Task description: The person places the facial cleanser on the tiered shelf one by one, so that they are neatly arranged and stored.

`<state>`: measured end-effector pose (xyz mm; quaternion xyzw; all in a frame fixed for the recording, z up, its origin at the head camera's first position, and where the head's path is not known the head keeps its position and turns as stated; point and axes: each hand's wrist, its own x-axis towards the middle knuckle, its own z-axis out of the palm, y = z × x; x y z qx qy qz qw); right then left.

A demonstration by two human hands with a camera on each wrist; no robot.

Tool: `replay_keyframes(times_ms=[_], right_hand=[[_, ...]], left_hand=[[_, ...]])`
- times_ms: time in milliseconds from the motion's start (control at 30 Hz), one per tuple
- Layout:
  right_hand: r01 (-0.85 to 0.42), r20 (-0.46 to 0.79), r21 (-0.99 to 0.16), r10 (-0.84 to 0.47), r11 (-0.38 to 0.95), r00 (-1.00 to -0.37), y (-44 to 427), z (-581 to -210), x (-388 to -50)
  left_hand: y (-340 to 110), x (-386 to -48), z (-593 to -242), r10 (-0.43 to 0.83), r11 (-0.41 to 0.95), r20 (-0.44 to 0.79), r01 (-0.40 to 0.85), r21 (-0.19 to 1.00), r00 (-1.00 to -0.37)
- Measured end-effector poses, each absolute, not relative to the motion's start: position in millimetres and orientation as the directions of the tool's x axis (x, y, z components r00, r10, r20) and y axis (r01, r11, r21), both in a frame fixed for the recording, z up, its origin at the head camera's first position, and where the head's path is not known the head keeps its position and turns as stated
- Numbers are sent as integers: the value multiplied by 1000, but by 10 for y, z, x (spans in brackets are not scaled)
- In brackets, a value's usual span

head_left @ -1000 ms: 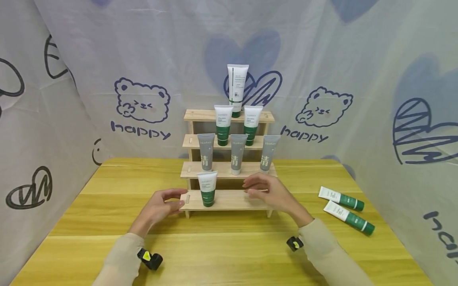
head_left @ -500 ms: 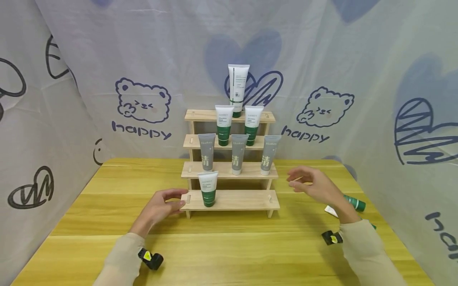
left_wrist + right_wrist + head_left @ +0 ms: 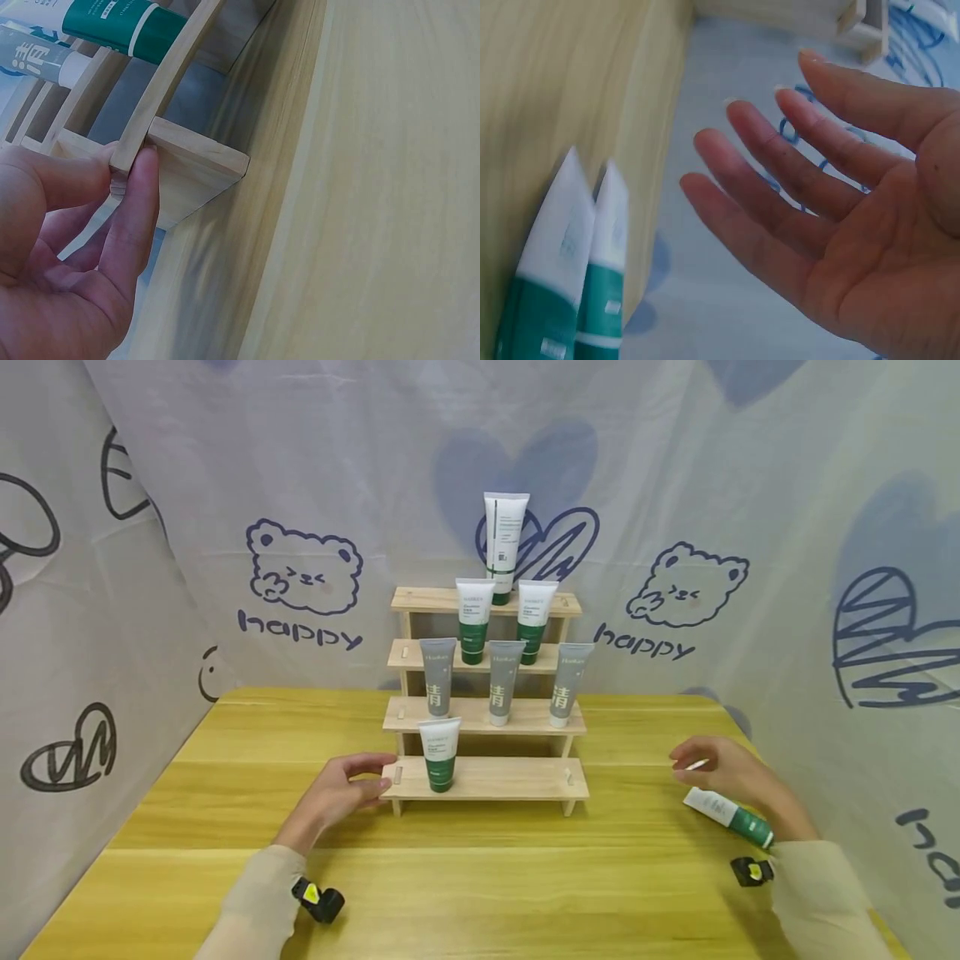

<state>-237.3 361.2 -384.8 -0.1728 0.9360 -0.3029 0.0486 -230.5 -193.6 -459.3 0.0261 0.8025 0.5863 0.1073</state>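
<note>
My left hand pinches the left end of the bottom step of a stepped wooden display stand. In the left wrist view, thumb and fingers press on both faces of that step's end. On the step stands a white and green squeeze tube, cap down. My right hand hovers at the right with spread fingers, holding nothing. Beneath it lies a white and green tube; a second one is mostly hidden by the hand. The right wrist view shows both lying tubes side by side, apart from the fingers.
Higher steps carry grey tubes, two white and green tubes and one tall white tube on top. A printed cloth hangs behind and at both sides of the wooden table.
My right hand has moved right, from beside the bottom step to above the lying tubes. My left hand keeps its hold on the stand. The tubes on the steps have not moved.
</note>
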Motion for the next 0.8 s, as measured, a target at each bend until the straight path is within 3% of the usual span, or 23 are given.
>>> replay_keyframes(times_ms=[433, 800], right_hand=[[-219, -83, -422, -278, 880, -957, 4236, -3967, -2311], [-89, -200, -470, -204, 878, -958, 4436, -4107, -2284]], left_hand=[[-1930, -2316, -4586, 170, 308, -139, -81, 948, -976], [-1929, -2313, -4590, 158, 317, -148, -92, 944, -976]])
